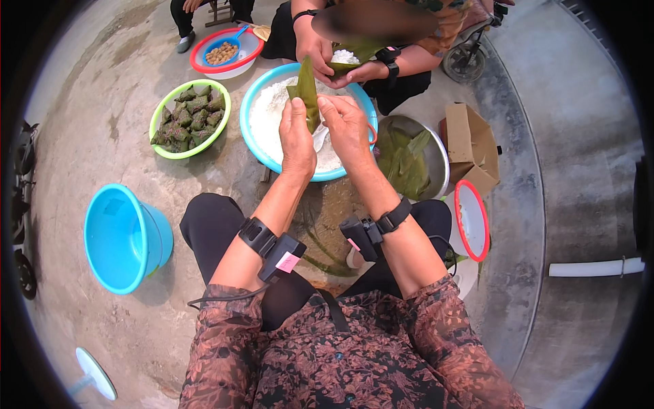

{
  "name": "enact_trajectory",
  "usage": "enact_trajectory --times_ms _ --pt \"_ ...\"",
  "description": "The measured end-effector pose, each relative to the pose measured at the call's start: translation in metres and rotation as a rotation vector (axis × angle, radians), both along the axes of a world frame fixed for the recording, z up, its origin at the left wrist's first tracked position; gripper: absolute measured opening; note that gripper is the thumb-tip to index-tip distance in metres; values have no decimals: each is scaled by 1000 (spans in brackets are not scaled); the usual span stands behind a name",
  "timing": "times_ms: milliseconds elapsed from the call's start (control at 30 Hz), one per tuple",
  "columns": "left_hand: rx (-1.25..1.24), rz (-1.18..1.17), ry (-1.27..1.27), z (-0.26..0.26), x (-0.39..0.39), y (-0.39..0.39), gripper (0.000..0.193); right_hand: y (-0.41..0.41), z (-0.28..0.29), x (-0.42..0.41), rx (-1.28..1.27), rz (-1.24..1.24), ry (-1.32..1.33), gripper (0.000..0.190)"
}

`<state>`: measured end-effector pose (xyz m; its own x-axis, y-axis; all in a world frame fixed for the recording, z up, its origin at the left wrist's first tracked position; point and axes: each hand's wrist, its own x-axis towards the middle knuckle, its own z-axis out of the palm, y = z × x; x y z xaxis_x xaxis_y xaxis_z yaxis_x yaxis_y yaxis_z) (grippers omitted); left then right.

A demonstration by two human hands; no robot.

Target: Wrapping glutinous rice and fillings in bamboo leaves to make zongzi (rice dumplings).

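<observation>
Between my two hands a green leaf (307, 92) stands upright, folded into a narrow shape with its tip pointing away from me. My left hand (298, 135) grips its lower left side with the thumb along it. On the other side, my right hand (346, 125) pinches the leaf's right edge between thumb and fingers. Both hands are over a blue-rimmed basin (247, 134) of white rice (268, 120). A white spoon (320, 137) lies partly hidden between my hands. Whether the leaf holds any filling cannot be seen.
Opposite, a person's hands (357, 74) hold a leaf with rice. Wrapped dumplings (191, 120) fill a green-rimmed basin (228, 105) at left. Loose leaves (403, 158) lie in a metal bowl (443, 153) at right, beside a cardboard box (472, 143). A blue bucket (115, 240) stands at lower left.
</observation>
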<state>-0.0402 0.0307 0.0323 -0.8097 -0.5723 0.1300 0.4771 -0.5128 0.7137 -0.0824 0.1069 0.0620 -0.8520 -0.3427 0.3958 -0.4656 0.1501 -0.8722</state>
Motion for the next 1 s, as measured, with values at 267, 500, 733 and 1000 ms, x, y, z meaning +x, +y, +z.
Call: enact_trajectory --times_ms 267,500,733,1000 --pt "-434 110 -211 -3 4 9 40 -1 7 -9 156 -104 -24 36" --pt "-707 169 -194 0 11 10 39 7 24 -3 13 -40 -474 33" --pt "-500 79 -304 -8 10 3 39 18 11 -11 40 72 -464 27" --pt "35 -373 -402 2 9 -27 41 37 32 -39 395 59 883 31"
